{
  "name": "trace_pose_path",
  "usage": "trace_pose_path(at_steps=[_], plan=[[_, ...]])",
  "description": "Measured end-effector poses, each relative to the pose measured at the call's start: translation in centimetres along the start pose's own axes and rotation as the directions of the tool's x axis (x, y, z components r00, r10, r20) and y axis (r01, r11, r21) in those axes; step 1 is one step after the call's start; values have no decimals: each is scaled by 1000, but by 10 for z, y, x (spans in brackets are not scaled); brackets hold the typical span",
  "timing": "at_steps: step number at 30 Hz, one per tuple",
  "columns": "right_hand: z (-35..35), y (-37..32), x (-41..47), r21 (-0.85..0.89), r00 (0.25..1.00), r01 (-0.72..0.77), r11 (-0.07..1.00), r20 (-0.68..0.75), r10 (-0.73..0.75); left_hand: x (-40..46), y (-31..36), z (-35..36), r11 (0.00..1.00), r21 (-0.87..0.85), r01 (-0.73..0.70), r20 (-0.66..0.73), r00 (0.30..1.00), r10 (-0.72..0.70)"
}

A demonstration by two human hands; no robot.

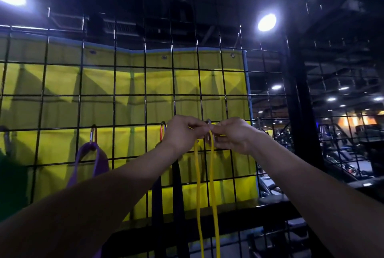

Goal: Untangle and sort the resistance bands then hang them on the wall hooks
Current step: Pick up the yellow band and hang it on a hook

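1. The left hand (182,131) and right hand (232,135) both pinch the top of the yellow band (198,185) at a carabiner (208,131) on the wire grid (114,95); its two strands hang straight down.
2. A black band (177,191) hangs just left, the purple band (99,160) further left, each on its own clip.
3. A yellow tarp (62,83) backs the grid; its right edge opens onto a dim gym.
4. No readable writing shows.

— Both hands at that carabiner (208,131)?
— Yes, left hand (182,133) and right hand (232,135) pinch the yellow band (207,185) there; the purple band (91,162) hangs leftward.
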State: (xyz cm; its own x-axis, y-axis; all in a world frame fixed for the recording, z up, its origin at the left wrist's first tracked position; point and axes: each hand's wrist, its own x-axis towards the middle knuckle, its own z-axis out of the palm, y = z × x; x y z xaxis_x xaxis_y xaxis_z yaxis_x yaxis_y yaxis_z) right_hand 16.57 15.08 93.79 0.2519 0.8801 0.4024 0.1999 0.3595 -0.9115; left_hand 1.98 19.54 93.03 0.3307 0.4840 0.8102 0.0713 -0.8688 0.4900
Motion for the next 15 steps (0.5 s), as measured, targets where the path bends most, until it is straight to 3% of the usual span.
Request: trace_pose_path(at_steps=[6, 9, 15], plan=[[2, -8, 0, 142, 994, -104, 984, 39, 99, 1, -3, 4, 989, -147, -3, -25, 1000, 0], [5, -9, 0, 89, 995, -90, 992, 42, 87, 2, -5, 8, 983, -185, 13, -49, 999, -23], [5, -9, 2, 11, 999, -37, 999, 25, 36, 7, -6, 9, 995, -101, -14, -85, 996, 5]])
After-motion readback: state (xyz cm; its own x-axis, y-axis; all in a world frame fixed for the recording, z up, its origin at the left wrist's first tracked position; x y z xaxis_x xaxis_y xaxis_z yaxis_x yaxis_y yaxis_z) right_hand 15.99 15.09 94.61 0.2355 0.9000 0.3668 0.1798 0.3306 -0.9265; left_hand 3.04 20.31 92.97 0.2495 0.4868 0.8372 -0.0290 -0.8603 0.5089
